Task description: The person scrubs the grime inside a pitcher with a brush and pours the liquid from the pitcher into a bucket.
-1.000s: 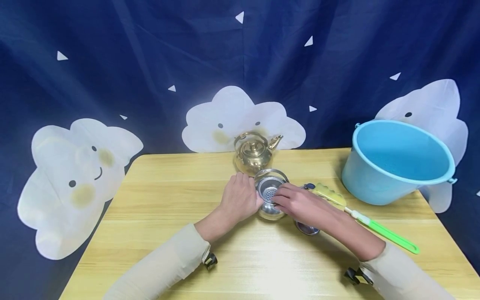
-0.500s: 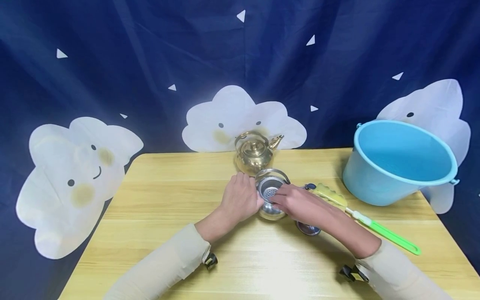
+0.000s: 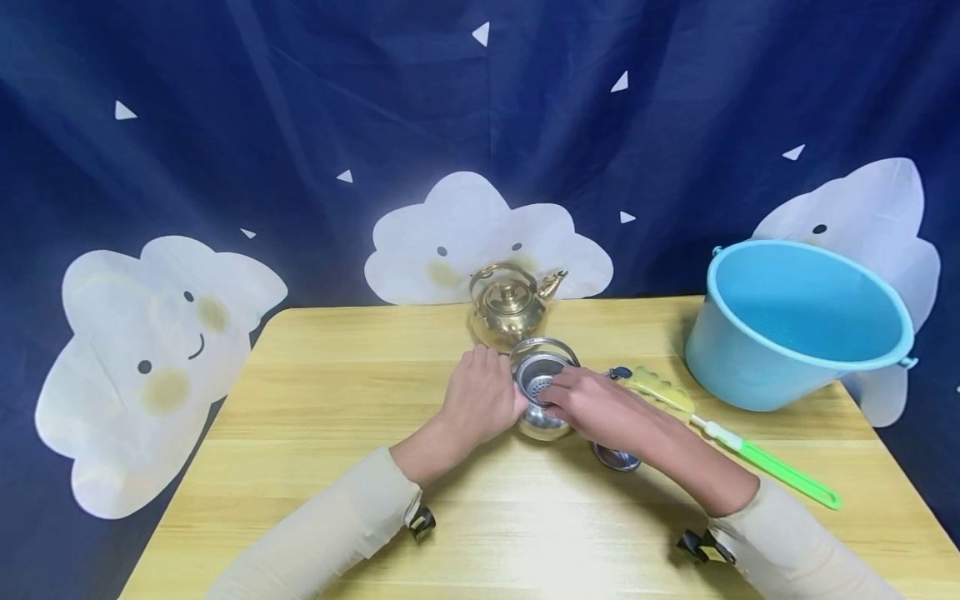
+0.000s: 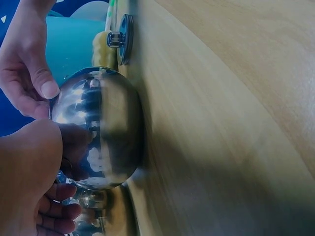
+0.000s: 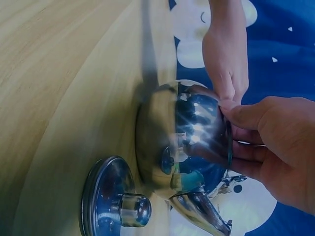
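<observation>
Our silver kettle (image 3: 545, 423) is sitting upright on the counter (image 3: 337, 383), with a strainer (image 3: 538, 386) resting in its mouth. The left hand (image 3: 483, 392) is gripping its left side, fingers curling in by the rim, though we're not really seeing the exact hold. The right hand (image 3: 600, 408) is pinching the rim between thumb and fingers; we can't tell if that's the strainer's edge or the kettle's own. The lid (image 3: 617, 458) is lying just to the right, knob up. A gold kettle (image 3: 510, 315) is standing right behind, and a sponge brush (image 3: 750, 452) is lying near a blue bucket (image 3: 738, 375)
</observation>
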`<state>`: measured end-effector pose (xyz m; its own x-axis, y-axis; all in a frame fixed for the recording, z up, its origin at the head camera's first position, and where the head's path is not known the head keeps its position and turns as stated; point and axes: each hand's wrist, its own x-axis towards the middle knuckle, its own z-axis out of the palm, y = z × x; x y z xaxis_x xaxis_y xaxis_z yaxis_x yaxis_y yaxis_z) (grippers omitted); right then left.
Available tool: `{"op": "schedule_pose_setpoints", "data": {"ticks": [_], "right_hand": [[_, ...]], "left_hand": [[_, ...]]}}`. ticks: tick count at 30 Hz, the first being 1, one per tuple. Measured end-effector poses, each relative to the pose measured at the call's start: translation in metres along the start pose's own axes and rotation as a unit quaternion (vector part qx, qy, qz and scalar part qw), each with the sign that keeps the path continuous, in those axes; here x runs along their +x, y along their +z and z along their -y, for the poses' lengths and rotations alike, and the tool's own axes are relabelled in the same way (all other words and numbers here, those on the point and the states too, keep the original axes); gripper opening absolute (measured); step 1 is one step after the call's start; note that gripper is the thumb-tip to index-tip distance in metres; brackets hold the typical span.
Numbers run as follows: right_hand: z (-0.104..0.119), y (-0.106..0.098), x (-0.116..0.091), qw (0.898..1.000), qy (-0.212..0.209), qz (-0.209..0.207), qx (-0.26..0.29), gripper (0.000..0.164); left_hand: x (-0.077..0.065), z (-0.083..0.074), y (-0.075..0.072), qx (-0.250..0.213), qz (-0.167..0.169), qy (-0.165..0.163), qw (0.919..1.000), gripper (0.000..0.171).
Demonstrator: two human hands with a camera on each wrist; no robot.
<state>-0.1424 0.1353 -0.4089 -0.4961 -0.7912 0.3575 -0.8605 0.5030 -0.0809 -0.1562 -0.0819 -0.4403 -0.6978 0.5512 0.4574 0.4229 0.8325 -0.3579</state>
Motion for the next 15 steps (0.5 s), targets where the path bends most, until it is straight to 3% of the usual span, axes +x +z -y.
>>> {"op": "schedule_pose_setpoints", "data": {"ticks": [8, 15], "right_hand": [[0.0013, 0.0004, -0.0003, 0.999, -0.008, -0.015, -0.032, 0.01], [0.003, -0.0007, -0.0003, 0.998, -0.017, -0.01, -0.057, 0.007]], "left_hand": [[0.0012, 0.0007, -0.0003, 0.011, -0.035, 0.003, 0.9993, 0.035], [0.0003, 0.0015, -0.001, 0.025, -0.037, 0.009, 0.999, 0.033]]}}
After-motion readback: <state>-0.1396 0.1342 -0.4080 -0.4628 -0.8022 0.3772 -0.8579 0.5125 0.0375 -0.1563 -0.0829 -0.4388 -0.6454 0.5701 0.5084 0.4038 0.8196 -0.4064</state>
